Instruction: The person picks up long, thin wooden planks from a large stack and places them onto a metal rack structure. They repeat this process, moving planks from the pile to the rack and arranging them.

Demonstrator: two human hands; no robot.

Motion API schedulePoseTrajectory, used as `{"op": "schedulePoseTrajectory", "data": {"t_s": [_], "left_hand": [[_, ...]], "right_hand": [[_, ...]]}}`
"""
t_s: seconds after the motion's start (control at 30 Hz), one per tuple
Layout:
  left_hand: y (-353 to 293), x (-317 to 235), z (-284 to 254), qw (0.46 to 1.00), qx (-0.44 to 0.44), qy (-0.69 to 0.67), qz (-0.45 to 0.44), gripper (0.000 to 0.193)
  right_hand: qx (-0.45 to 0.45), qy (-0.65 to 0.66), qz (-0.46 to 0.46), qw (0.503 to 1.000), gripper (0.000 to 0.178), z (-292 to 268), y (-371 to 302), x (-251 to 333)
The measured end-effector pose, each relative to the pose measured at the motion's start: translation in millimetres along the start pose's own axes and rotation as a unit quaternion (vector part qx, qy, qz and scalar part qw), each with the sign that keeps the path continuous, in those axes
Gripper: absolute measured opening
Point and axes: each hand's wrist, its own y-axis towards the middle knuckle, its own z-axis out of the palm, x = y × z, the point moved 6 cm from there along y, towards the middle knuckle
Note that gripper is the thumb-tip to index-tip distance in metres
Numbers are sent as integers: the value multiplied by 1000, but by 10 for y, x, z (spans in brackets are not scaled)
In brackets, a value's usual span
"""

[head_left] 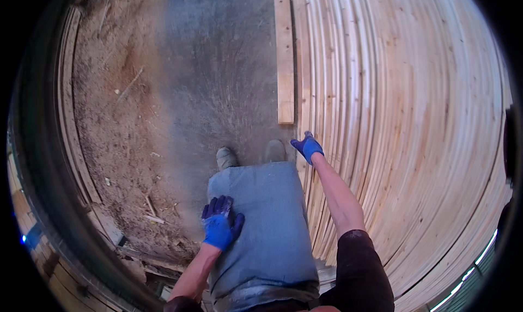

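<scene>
Nothing is visibly held: right hand (308, 146), grip half-open, by pale boards (414, 121) stacked at right; left hand (222, 225) laid open over the apron (267, 219). Likely stiff, best taken by edges.

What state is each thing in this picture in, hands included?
Left hand: gloved, open, over the apron; contact unclear
Right hand: gloved, thumb spread, beside the boards; contact unclear
Apron: draped down the person's front
Boards: laid side by side
Single board: lying lengthwise alongside them
Shoes: partly covered by the apron
</scene>
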Motion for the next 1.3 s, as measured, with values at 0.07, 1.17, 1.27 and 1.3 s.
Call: {"op": "schedulePoseTrajectory", "data": {"t_s": [0.07, 1.17, 1.27, 1.3], "left_hand": [[366, 156, -43, 999, 15, -48, -5, 58], [339, -976, -1309, 830, 89, -548, -54, 54], [-132, -723, -1456, 895, 23, -436, -95, 51], [-302, -578, -1498, 896, 16, -436, -86, 52]], "right_hand": [[-48, -39, 8, 998, 107, 75, 682, 121], [29, 115, -216, 969, 75, 83, -4287, 1256], [193, 181, -274, 925, 63, 406, -4753, 1392], [240, 108, -334, 905, 60, 436, -4890, 1442]]}}
